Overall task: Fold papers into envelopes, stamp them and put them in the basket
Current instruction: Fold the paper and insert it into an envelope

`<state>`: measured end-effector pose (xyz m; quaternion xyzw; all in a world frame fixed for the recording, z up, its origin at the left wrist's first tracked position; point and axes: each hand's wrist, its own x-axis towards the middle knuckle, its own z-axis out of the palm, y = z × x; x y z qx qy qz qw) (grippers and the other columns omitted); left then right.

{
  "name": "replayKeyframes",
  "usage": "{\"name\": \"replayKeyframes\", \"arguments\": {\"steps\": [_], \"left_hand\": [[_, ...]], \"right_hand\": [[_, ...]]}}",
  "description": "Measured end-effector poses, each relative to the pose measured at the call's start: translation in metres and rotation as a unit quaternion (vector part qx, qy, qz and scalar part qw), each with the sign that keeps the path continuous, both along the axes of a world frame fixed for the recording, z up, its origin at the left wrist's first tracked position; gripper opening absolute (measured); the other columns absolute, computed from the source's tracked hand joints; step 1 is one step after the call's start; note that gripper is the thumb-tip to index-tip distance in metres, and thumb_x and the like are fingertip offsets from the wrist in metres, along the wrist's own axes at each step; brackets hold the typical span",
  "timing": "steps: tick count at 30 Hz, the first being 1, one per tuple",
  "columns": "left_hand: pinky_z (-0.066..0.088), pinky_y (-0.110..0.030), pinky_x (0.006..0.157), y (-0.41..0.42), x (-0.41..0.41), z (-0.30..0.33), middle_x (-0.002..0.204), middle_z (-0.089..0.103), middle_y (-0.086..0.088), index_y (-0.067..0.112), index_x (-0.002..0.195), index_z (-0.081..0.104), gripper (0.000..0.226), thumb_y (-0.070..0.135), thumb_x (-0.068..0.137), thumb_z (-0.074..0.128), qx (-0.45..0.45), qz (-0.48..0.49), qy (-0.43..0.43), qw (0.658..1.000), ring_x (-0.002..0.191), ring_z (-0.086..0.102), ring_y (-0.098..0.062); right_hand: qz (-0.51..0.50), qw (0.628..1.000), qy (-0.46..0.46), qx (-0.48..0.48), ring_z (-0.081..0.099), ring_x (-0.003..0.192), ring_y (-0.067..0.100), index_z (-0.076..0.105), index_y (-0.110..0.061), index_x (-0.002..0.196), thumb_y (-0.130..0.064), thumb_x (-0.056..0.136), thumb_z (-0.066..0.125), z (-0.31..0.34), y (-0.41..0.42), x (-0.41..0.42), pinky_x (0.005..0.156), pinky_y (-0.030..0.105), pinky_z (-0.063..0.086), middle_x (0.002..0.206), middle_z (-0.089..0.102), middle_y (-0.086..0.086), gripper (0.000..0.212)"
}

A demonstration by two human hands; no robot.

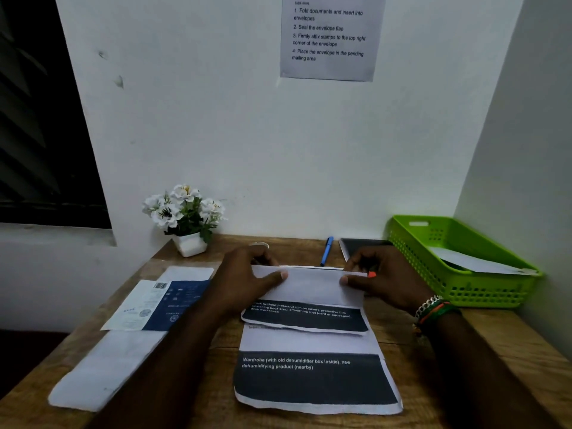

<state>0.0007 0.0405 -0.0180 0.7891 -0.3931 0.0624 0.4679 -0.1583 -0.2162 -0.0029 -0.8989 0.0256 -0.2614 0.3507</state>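
Nearest, a printed paper lies flat on the wooden desk, a dark band with white text across its near part; its far part is folded toward the person, the flap's dark edge resting over the sheet's middle. To the left lie a long white envelope and, just beyond it, a blue-and-white sheet overlapping more white paper. Both hands work the fold: the left hand pinches the flap's left end, thumb on top, fingers curled behind the crease; the right hand pinches the right end the same way, beaded bracelets on its wrist. Right of that hand sits a green basket against the side wall, a white envelope lying in it. Further back lie a blue pen and a dark notebook; a white pot of flowers stands at the desk's far left; on the wall above hangs an instruction sheet.
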Motion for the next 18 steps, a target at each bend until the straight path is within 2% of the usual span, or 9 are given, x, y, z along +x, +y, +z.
{"name": "replayKeyframes", "arguments": {"steps": [4, 8, 11, 13, 16, 18], "left_hand": [[0.059, -0.039, 0.074, -0.001, -0.005, 0.000, 0.080, 0.073, 0.013, 0.030, 0.075, 0.072, 0.033, 0.061, 0.067, 0.083, 0.071, -0.034, 0.012, 0.997, 0.080, 0.068, -0.005], [0.058, -0.037, 0.074, -0.005, -0.011, -0.007, 0.076, 0.073, 0.010, 0.025, 0.075, 0.071, 0.049, 0.074, 0.070, 0.076, 0.160, -0.056, 0.011, 0.985, 0.076, 0.069, -0.006], [0.059, -0.036, 0.077, -0.009, -0.006, -0.012, 0.075, 0.072, 0.013, 0.025, 0.075, 0.072, 0.036, 0.061, 0.079, 0.077, 0.182, -0.052, -0.013, 0.982, 0.076, 0.067, -0.001], [0.057, -0.032, 0.076, -0.009, -0.004, -0.014, 0.077, 0.072, 0.014, 0.025, 0.077, 0.073, 0.025, 0.049, 0.081, 0.081, 0.184, -0.056, -0.024, 0.981, 0.079, 0.066, 0.001], [0.046, -0.016, 0.076, -0.011, -0.005, -0.018, 0.092, 0.066, 0.018, 0.032, 0.091, 0.074, 0.020, 0.047, 0.080, 0.083, 0.186, -0.049, -0.035, 0.981, 0.090, 0.060, 0.002], [0.045, -0.017, 0.083, -0.012, -0.008, -0.020, 0.102, 0.059, 0.021, 0.038, 0.102, 0.069, 0.028, 0.051, 0.081, 0.082, 0.187, -0.039, -0.045, 0.981, 0.098, 0.055, 0.001]], "right_hand": [[0.041, 0.998, 0.039, -0.031, 0.058, 0.063, 0.005, 0.073, -0.019, 0.072, -0.010, 0.074, 0.084, 0.005, 0.006, -0.002, 0.061, 0.024, 0.048, 0.069, 0.071, -0.004, 0.015], [0.074, 0.985, 0.134, -0.081, 0.061, 0.062, 0.004, 0.072, -0.017, 0.072, -0.012, 0.070, 0.084, 0.004, 0.011, -0.001, 0.065, 0.035, 0.055, 0.070, 0.072, -0.007, 0.013], [0.060, 0.971, 0.197, -0.118, 0.061, 0.062, -0.001, 0.075, -0.017, 0.079, -0.019, 0.069, 0.089, -0.002, 0.012, 0.001, 0.063, 0.022, 0.051, 0.075, 0.073, -0.007, 0.017], [0.050, 0.966, 0.226, -0.118, 0.062, 0.064, -0.001, 0.076, -0.019, 0.081, -0.027, 0.069, 0.090, -0.005, 0.014, 0.002, 0.063, 0.019, 0.051, 0.078, 0.075, -0.006, 0.020], [0.031, 0.979, 0.170, -0.110, 0.063, 0.065, 0.002, 0.075, -0.024, 0.078, -0.036, 0.074, 0.086, -0.005, 0.020, 0.004, 0.062, 0.018, 0.049, 0.077, 0.074, -0.010, 0.017], [0.014, 0.985, 0.118, -0.125, 0.061, 0.072, 0.003, 0.075, -0.029, 0.086, -0.036, 0.080, 0.082, -0.008, 0.030, 0.008, 0.066, 0.019, 0.048, 0.087, 0.073, -0.012, 0.012]]}}
